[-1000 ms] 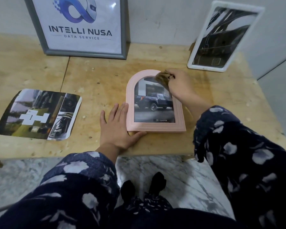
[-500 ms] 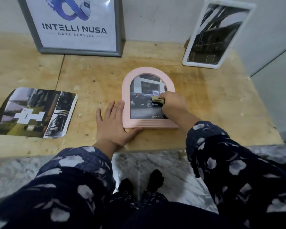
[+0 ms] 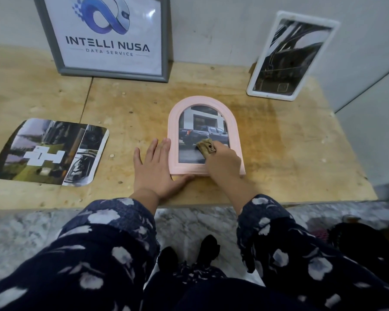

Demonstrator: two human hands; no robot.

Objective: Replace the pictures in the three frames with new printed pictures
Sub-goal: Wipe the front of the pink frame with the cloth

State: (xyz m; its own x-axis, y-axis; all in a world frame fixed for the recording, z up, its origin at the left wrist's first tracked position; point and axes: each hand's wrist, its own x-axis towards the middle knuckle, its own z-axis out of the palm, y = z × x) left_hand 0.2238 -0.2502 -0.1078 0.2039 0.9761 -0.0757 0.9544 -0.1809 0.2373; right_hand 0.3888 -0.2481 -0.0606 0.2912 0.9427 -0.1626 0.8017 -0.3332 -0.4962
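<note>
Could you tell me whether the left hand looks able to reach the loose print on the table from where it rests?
Probably yes: the left hand lies flat beside the pink frame, with only bare table between it and the print.

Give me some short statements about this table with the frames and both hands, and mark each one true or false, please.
1. The pink arched frame lies flat on the wooden table. True.
2. The right hand is empty. False: it grips a small crumpled brown cloth against the frame's picture.
3. The left hand lies flat beside the pink frame, thumb along its lower edge. True.
4. The grey rectangular frame with the logo lies face down. False: it stands leaning against the wall.
5. The loose printed picture lies left of the pink frame. True.
6. The white rectangular frame holds no picture. False: a dark picture shows in it.
</note>
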